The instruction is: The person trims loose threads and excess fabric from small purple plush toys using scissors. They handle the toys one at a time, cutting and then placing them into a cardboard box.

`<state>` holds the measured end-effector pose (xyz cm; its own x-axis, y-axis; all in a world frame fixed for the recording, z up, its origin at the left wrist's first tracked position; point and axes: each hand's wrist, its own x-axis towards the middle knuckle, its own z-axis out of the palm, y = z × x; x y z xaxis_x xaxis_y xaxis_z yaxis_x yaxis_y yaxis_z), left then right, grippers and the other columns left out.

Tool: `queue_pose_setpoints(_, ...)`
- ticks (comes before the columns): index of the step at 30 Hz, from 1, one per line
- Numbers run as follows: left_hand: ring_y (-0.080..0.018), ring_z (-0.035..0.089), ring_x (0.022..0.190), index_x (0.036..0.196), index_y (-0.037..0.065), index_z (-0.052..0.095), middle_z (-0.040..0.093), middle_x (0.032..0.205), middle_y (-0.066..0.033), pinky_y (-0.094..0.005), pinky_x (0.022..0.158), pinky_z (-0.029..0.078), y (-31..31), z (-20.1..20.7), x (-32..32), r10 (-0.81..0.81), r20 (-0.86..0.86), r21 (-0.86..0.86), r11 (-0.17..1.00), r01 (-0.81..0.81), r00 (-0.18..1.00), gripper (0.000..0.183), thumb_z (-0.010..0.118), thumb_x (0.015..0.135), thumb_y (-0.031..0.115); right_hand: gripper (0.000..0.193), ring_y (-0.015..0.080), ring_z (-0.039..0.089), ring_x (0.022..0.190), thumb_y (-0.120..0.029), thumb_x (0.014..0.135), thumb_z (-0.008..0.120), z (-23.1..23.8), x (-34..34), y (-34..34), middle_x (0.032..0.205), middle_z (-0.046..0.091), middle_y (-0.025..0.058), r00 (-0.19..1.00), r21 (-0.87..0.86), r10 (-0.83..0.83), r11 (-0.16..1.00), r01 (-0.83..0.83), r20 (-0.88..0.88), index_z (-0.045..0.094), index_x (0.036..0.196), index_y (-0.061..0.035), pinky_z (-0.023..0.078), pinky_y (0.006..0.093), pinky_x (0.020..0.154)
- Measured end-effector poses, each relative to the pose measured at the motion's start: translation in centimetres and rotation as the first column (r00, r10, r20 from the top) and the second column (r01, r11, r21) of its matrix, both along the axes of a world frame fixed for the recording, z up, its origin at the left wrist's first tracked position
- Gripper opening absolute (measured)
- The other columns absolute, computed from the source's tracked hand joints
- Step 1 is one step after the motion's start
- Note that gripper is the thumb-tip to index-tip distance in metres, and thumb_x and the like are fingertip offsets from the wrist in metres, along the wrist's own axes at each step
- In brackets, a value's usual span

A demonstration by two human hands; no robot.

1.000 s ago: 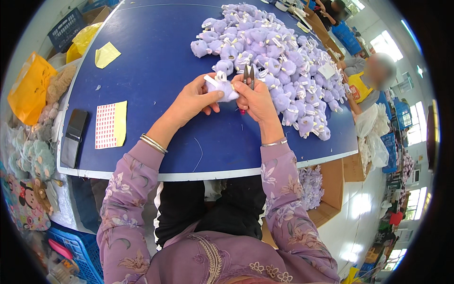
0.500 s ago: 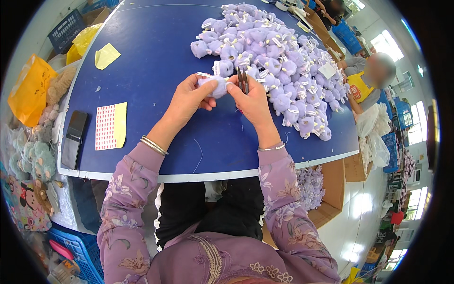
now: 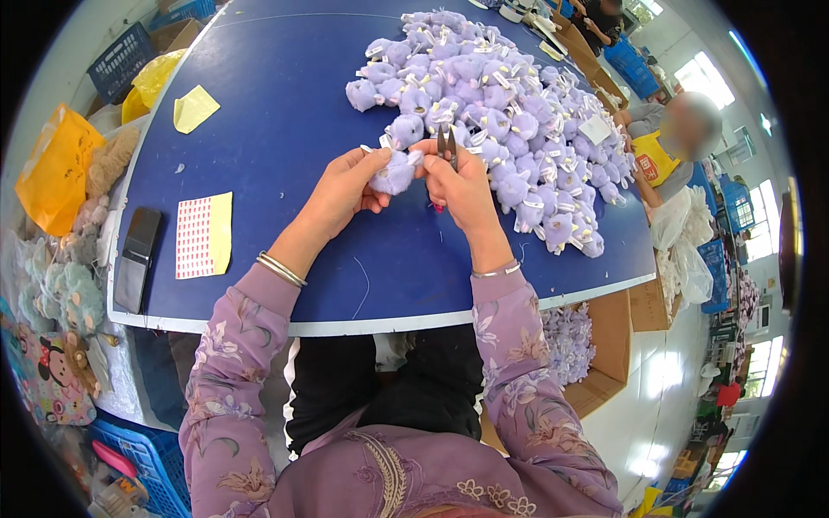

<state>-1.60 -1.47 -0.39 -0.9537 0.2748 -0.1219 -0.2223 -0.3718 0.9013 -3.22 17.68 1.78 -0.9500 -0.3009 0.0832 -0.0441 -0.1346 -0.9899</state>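
Observation:
A small purple plush toy (image 3: 395, 178) is held over the table, pinched by the thumb and fingers of my left hand (image 3: 344, 190). My right hand (image 3: 460, 183) is closed around dark thread snips (image 3: 446, 148), whose blades point up and away from me. The thumb and forefinger of that same hand touch a small part on the toy's right side. Just beyond both hands begins a big pile of similar purple plush toys (image 3: 484, 86), many with white tags.
On the blue table (image 3: 285, 104) lie a phone (image 3: 138, 259), a sheet of small red-marked stickers (image 3: 204, 235) and a yellow paper (image 3: 195, 109). A cardboard box (image 3: 609, 345) of purple pieces stands below the right edge. Another person (image 3: 673, 147) sits at the far right.
The toy has been turned between my hands, so its white tag no longer stands out at the upper left. My right fingers have shifted slightly on its side.

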Motion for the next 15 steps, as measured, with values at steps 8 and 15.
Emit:
queue_pose_setpoints(8, -0.0126, 0.052, 0.057, 0.115, 0.000, 0.052, 0.060, 0.084, -0.0077, -0.0253, 0.053, 0.043, -0.2, -0.3, -0.2, 0.033, -0.096, 0.134, 0.991, -0.020, 0.995, 0.037, 0.045, 0.099, 0.033, 0.012, 0.0007, 0.039, 0.048, -0.012, 0.090, 0.060, -0.1, 0.0, -0.3, 0.067, 0.053, -0.0030, 0.998, 0.066, -0.068, 0.996, 0.068, 0.000, 0.062, 0.096, -0.0020, 0.029, 0.0190, 0.041)
queue_pose_setpoints(15, -0.0125, 0.057, 0.064, 0.116, -0.002, 0.053, 0.063, 0.087, -0.0087, -0.0256, 0.058, 0.047, 0.4, 0.3, 0.5, 0.095, -0.253, 0.123, 0.990, -0.065, 0.963, 0.029, 0.044, 0.096, 0.017, 0.012, 0.0006, 0.033, 0.044, -0.013, 0.093, 0.055, -0.7, -0.7, 0.8, 0.062, 0.046, -0.0043, 0.988, -0.062, -0.063, 0.995, 0.072, 0.140, 0.058, 0.095, -0.0020, 0.026, 0.0190, 0.039)
